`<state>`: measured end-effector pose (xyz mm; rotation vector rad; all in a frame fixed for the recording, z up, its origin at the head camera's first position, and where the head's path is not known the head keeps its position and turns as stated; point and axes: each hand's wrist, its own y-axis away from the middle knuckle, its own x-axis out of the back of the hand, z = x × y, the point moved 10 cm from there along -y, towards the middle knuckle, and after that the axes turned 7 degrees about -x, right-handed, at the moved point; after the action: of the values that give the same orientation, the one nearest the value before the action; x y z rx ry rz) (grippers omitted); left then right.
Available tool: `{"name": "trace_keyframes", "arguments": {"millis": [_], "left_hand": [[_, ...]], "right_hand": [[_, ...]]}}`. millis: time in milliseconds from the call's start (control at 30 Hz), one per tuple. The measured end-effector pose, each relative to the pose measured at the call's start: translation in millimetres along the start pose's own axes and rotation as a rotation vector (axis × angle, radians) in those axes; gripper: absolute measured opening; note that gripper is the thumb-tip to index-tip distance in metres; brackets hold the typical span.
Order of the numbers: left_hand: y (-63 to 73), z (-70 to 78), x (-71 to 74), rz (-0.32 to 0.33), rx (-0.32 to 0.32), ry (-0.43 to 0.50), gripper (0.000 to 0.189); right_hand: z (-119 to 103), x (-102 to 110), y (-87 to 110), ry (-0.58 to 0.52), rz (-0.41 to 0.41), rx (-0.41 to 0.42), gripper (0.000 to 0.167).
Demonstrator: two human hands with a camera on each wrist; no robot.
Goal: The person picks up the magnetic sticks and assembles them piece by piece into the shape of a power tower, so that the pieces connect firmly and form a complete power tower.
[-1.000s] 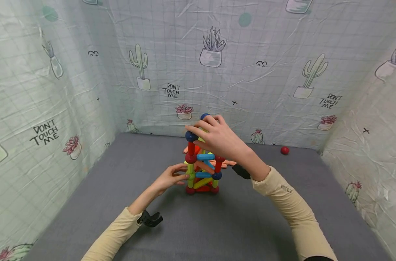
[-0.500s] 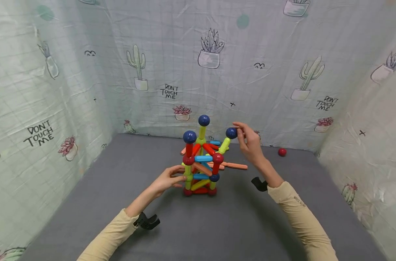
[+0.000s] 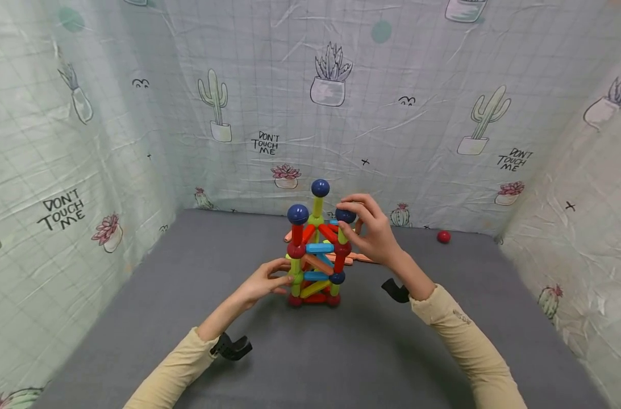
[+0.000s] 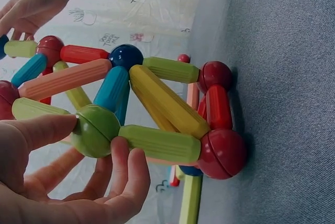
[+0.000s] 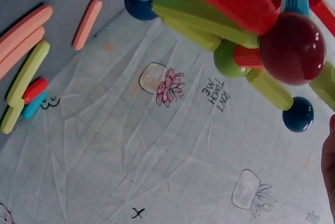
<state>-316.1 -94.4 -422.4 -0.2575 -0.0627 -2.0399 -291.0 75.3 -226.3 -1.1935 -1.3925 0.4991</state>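
Observation:
A tower of magnetic rods and balls [image 3: 319,248] stands upright on the grey tabletop. My left hand [image 3: 261,281] steadies its left side; in the left wrist view the thumb and fingers pinch a green ball [image 4: 97,132] partway up. At the tower's upper right, my right hand [image 3: 374,230] pinches a dark blue ball [image 3: 345,216] on a yellow-green rod [image 3: 342,232]. That rod's lower end meets a maroon ball [image 3: 342,249]. Two more top balls, a front left blue ball [image 3: 298,214] and a rear blue ball [image 3: 320,188], sit on uprights.
Behind the tower lie loose salmon rods [image 3: 363,258], with yellow-green rods [image 5: 29,72], a red rod [image 5: 35,90] and a light blue rod [image 5: 34,108] near them. A single red ball [image 3: 444,237] rests at the back right. A printed cloth [image 3: 238,102] encloses the table.
My right hand moved from the front left top ball out to the right, then back left, bringing the blue ball and its rod from a slant to upright. The left hand stays put.

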Motion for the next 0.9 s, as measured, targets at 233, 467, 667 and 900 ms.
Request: {"name": "trace_keyframes", "arguments": {"millis": [233, 467, 667, 900], "left_hand": [[-1.6, -1.3, -1.7, -0.011, -0.010, 0.012, 0.050], [-1.9, -4.1, -0.6, -0.011, -0.010, 0.018, 0.049], [-1.7, -5.1, -0.6, -0.017, -0.015, 0.019, 0.048], [-1.2, -4.6, -0.5, -0.010, -0.012, 0.012, 0.048]], "right_hand": [[2.7, -0.1, 4.6, -0.002, 0.006, 0.001, 0.029], [2.5, 1.9, 6.1, -0.005, 0.027, 0.009, 0.031], [9.8, 9.6, 10.6, -0.031, 0.054, -0.022, 0.042], [79.1, -0.9, 48.0, 0.199, -0.077, -0.283, 0.023]]}}
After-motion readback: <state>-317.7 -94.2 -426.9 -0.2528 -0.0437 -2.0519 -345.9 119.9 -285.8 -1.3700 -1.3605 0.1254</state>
